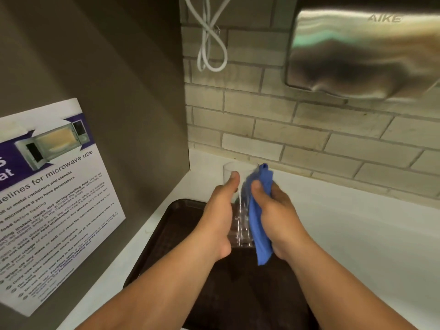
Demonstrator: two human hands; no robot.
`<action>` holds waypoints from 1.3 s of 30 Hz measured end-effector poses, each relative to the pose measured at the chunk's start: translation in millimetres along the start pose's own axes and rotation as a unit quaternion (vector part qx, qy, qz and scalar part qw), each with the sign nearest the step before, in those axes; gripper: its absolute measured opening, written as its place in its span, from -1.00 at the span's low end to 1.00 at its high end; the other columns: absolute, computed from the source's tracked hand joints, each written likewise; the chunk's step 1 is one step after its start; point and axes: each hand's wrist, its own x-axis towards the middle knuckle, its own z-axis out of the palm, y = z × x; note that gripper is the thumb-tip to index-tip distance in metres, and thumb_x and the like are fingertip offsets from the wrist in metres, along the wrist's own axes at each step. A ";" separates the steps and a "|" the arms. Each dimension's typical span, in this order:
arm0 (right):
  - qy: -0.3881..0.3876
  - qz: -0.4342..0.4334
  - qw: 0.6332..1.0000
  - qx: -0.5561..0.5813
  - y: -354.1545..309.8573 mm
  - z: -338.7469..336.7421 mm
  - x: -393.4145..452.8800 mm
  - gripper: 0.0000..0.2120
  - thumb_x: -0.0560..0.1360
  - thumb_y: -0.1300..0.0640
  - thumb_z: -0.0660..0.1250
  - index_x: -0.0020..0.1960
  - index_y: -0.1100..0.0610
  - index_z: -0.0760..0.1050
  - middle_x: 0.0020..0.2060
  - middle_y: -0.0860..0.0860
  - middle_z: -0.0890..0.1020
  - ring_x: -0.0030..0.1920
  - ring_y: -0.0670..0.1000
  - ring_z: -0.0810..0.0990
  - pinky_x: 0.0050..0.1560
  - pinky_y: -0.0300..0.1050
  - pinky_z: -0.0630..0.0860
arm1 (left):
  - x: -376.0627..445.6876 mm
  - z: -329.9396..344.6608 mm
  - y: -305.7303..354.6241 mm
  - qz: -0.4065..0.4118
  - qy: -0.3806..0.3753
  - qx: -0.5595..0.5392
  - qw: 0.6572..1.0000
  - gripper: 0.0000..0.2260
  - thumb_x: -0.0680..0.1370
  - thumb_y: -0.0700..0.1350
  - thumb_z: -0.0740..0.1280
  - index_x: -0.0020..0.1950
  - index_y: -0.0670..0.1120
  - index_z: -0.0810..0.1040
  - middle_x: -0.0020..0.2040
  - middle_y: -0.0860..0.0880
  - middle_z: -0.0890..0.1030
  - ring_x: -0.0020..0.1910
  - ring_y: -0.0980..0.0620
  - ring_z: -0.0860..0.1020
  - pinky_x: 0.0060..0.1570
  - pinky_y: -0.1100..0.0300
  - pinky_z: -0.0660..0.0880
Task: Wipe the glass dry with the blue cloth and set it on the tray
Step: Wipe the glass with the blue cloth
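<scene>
Gripping a clear glass [239, 210] above a dark tray [181, 225], the left hand [217, 217] wraps its side. The right hand [277, 215] clasps a blue cloth [259, 225] against it. Wall poster [54, 201] reads "microwave use"; steel dryer [364, 53] is marked "AIKE".

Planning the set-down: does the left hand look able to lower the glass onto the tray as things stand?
Probably yes: the left hand holds the glass above the tray, whose surface below looks bare.
</scene>
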 end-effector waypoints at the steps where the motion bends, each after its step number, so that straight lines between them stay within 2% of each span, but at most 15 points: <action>1: -0.029 -0.009 0.999 -0.035 3.9 2.1 -6.8 -0.67 0.61 -0.15 0.28 0.36 -0.16 0.46 0.01 -0.26 0.74 -0.02 -0.22 0.72 0.03 -0.28 0.62 | 1.2 -1.4 6.7 0.001 0.003 -0.016 1.000 -0.48 0.53 0.39 0.37 0.20 -0.02 0.64 -0.16 -0.11 0.82 -0.22 -0.08 0.80 -0.29 0.09 0.69; 3: -0.058 -0.030 0.992 -0.109 9.6 9.1 -20.5 -0.63 0.60 -0.11 0.31 0.36 -0.31 0.29 -0.06 -0.52 0.63 -0.02 -0.48 0.59 -0.11 -0.57 0.47 | 3.5 -4.3 12.8 0.003 0.002 -0.022 1.000 -0.50 0.53 0.40 0.36 0.16 0.00 0.64 -0.29 -0.05 0.80 -0.32 -0.01 0.78 -0.36 0.17 0.66; 7: 0.020 -0.058 0.991 -0.117 -1.8 12.5 -11.5 -0.70 0.59 -0.15 0.31 0.29 -0.25 0.34 -0.04 -0.32 0.61 -0.10 -0.46 0.61 -0.19 -0.52 0.50 | -3.7 2.1 -2.2 -0.030 -0.009 -0.009 0.999 -0.39 0.50 0.44 0.34 0.31 0.01 0.70 0.11 -0.13 0.81 0.10 -0.12 0.77 0.18 -0.04 0.65; 11: 0.025 -0.012 0.999 -0.045 -16.8 0.8 1.0 -0.73 0.63 -0.17 0.21 0.25 -0.12 0.52 -0.06 -0.03 0.76 -0.07 -0.04 0.75 0.03 -0.03 0.65 | -4.8 2.6 1.4 -0.024 -0.015 -0.029 0.999 -0.45 0.49 0.43 0.38 0.13 -0.01 0.76 -0.05 -0.16 0.83 -0.09 -0.18 0.81 -0.08 -0.05 0.70; 13: -0.042 -0.006 0.998 -0.038 -7.9 -2.1 -10.8 -0.65 0.63 -0.13 0.25 0.39 -0.12 0.46 0.04 -0.10 0.76 0.03 -0.10 0.74 0.12 -0.07 0.64 | -3.2 -0.8 12.2 -0.005 0.007 -0.042 0.999 -0.42 0.49 0.43 0.37 0.18 -0.03 0.68 -0.21 -0.11 0.81 -0.23 -0.12 0.79 -0.21 0.01 0.69; 15: -0.087 -0.024 0.992 -0.091 0.7 0.3 -24.1 -0.50 0.57 -0.16 0.30 0.49 -0.21 0.33 0.20 -0.24 0.68 0.16 -0.29 0.64 0.16 -0.32 0.55 | -2.6 -1.9 16.1 -0.001 0.017 -0.029 0.999 -0.43 0.51 0.44 0.33 0.20 -0.01 0.64 -0.20 -0.08 0.79 -0.22 -0.06 0.77 -0.26 0.08 0.66; 17: -0.063 -0.058 0.989 -0.124 2.5 4.6 -22.6 -0.42 0.57 -0.13 0.34 0.54 -0.22 0.22 0.23 -0.31 0.62 0.17 -0.40 0.57 0.03 -0.54 0.47 | -5.0 2.8 10.6 -0.005 0.016 -0.014 1.000 -0.43 0.53 0.45 0.30 0.27 0.04 0.65 0.06 -0.09 0.78 0.05 -0.08 0.75 0.04 -0.01 0.65; 19: 0.000 -0.073 0.988 -0.137 -4.9 7.0 -11.8 -0.43 0.58 -0.07 0.36 0.54 -0.12 0.25 0.22 -0.23 0.59 0.17 -0.28 0.61 -0.03 -0.51 0.48 | -5.3 9.2 1.7 -0.010 0.000 -0.013 1.000 -0.42 0.56 0.43 0.28 0.35 0.05 0.66 0.22 -0.10 0.77 0.23 -0.10 0.71 0.36 -0.08 0.55; 20: 0.022 -0.071 0.988 -0.139 -10.5 7.7 -6.0 -0.46 0.58 -0.08 0.36 0.51 -0.11 0.29 0.20 -0.20 0.59 0.17 -0.22 0.61 -0.02 -0.45 0.48 | -5.2 10.8 -0.3 -0.013 -0.005 -0.020 1.000 -0.44 0.57 0.42 0.27 0.31 0.04 0.70 0.20 -0.10 0.79 0.21 -0.09 0.73 0.35 -0.08 0.56; 24: 0.039 -0.035 0.992 -0.115 -17.2 5.9 4.3 -0.69 0.54 -0.23 0.32 0.25 -0.24 0.40 0.01 -0.22 0.65 0.00 -0.18 0.66 -0.07 -0.25 0.51 | 4.0 -0.8 2.6 -0.024 -0.033 -0.057 0.998 -0.45 0.61 0.39 0.20 0.07 0.01 0.79 0.04 -0.18 0.82 -0.03 -0.17 0.80 -0.10 -0.03 0.71; 28: 0.030 -0.021 0.997 -0.065 -10.7 5.6 3.8 -0.67 0.46 -0.33 0.29 0.17 -0.26 0.48 -0.09 -0.23 0.71 -0.12 -0.21 0.70 -0.06 -0.15 0.53 | 1.6 -10.7 6.9 -0.060 -0.069 -0.045 0.995 -0.38 0.57 0.41 0.27 0.27 -0.06 0.75 0.26 -0.21 0.75 0.19 -0.25 0.74 0.14 -0.13 0.66; 30: -0.002 0.002 1.000 -0.014 -6.4 6.3 3.3 -0.54 0.46 -0.27 0.30 0.33 -0.22 0.46 0.01 -0.24 0.72 0.00 -0.18 0.71 0.07 -0.06 0.58 | 3.2 -13.7 4.9 -0.062 -0.076 -0.041 0.994 -0.34 0.55 0.44 0.26 0.24 -0.06 0.76 0.20 -0.19 0.77 0.10 -0.21 0.76 0.06 -0.08 0.67; 33: -0.067 0.036 0.997 0.035 -1.3 -1.8 3.1 -0.28 0.41 -0.04 0.35 0.56 -0.14 0.29 0.34 -0.04 0.62 0.30 0.03 0.62 0.38 0.13 0.49 | 6.4 -18.3 3.7 -0.059 -0.067 -0.046 0.995 -0.29 0.53 0.47 0.25 0.25 -0.11 0.76 0.08 -0.19 0.78 -0.02 -0.19 0.77 -0.08 -0.02 0.68; 36: -0.101 0.013 0.993 -0.058 -0.4 -7.2 0.8 -0.13 0.35 -0.19 0.40 0.60 -0.19 0.17 0.29 -0.24 0.61 0.24 -0.19 0.62 0.30 -0.10 0.53 | 7.1 -19.1 1.2 -0.055 -0.058 -0.044 0.996 -0.29 0.54 0.47 0.23 0.24 -0.10 0.76 0.15 -0.19 0.78 0.05 -0.19 0.76 -0.01 -0.04 0.68; 39: -0.039 -0.024 0.998 -0.043 -0.2 -4.5 3.1 -0.29 0.40 -0.28 0.35 0.51 -0.16 0.33 0.14 -0.23 0.70 0.14 -0.16 0.69 0.22 -0.06 0.59 | 3.8 -12.2 -7.4 -0.045 -0.043 -0.037 0.997 -0.37 0.55 0.43 0.26 0.15 -0.06 0.80 0.15 -0.20 0.79 0.12 -0.21 0.77 0.19 -0.13 0.66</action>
